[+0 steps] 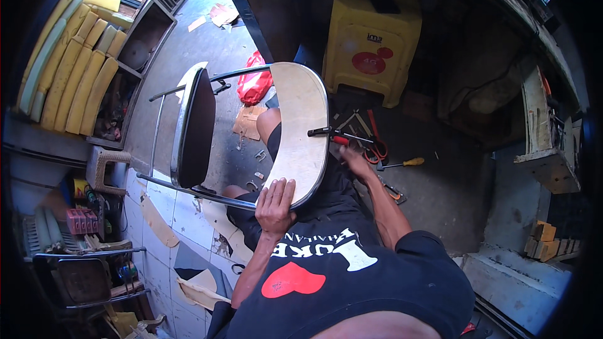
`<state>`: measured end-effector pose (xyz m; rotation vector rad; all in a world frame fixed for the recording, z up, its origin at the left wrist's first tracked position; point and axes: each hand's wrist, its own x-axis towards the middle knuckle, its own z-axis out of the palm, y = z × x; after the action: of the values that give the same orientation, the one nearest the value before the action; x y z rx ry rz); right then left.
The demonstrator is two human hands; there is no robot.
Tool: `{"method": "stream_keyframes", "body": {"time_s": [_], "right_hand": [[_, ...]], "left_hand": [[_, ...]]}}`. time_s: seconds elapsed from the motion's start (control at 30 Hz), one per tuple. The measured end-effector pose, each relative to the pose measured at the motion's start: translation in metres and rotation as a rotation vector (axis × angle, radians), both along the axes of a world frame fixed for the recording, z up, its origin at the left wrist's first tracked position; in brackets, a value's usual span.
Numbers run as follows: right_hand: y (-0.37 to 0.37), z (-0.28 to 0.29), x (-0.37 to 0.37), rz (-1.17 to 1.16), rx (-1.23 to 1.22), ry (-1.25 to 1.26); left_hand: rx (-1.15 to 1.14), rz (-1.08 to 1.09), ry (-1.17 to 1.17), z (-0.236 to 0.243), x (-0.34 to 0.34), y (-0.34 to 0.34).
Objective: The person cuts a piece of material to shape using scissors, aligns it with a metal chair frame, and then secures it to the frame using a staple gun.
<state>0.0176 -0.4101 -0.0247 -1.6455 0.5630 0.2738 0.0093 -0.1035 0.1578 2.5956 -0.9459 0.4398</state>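
A metal-framed chair (pixel 154 132) lies tipped across my lap, its dark padded seat (pixel 195 129) to the left. A bare, curved plywood panel (pixel 295 97) fits within the frame's rounded end. My left hand (pixel 275 207) grips the panel's near edge, fingers flat on top and thumb out of sight. At the panel's right edge sits a black bar clamp (pixel 321 132) with a red handle. My right hand (pixel 355 162) is closed at that handle from below; its fingertips are partly hidden.
On the floor at right lie red-handled scissors (pixel 377 149) and a yellow-handled screwdriver (pixel 411 162). A yellow plastic stool (pixel 374 44) stands beyond. Foam strips (pixel 78 69) are stacked at far left, above a second chair (pixel 85 279). A red plastic bag (pixel 252 81) lies behind the frame.
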Motion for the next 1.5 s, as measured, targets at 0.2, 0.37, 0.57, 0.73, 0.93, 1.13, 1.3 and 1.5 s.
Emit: {"method": "stream_keyframes", "body": {"time_s": [0.2, 0.37, 0.57, 0.73, 0.93, 1.13, 1.3, 1.5], "right_hand": [[0.002, 0.144, -0.006, 0.844, -0.543, 0.123], [-0.011, 0.198, 0.001, 0.880, -0.615, -0.016], [-0.004, 0.249, 0.003, 0.843, -0.590, -0.068], [-0.005, 0.237, -0.004, 0.878, -0.515, -0.157], [0.000, 0.270, 0.028, 0.458, -0.384, -0.396], [0.012, 0.255, 0.166, 0.120, -0.646, -0.530], [0.021, 0.225, 0.259, 0.293, -0.557, -0.337], [0.011, 0.194, 0.278, 0.472, -0.622, -0.415]], "left_hand": [[0.053, 0.014, 0.181, 0.011, -0.004, 0.009], [0.236, 0.121, 0.341, 0.041, -0.009, 0.030], [0.130, 0.152, 0.394, 0.043, -0.018, 0.056], [0.094, 0.135, 0.448, 0.041, -0.017, 0.049], [0.104, 0.078, 0.478, 0.059, -0.005, 0.026], [0.142, 0.074, 0.484, 0.059, 0.003, 0.015], [0.138, 0.131, 0.254, 0.031, -0.001, 0.013], [0.096, 0.170, 0.202, 0.026, -0.006, 0.014]]}}
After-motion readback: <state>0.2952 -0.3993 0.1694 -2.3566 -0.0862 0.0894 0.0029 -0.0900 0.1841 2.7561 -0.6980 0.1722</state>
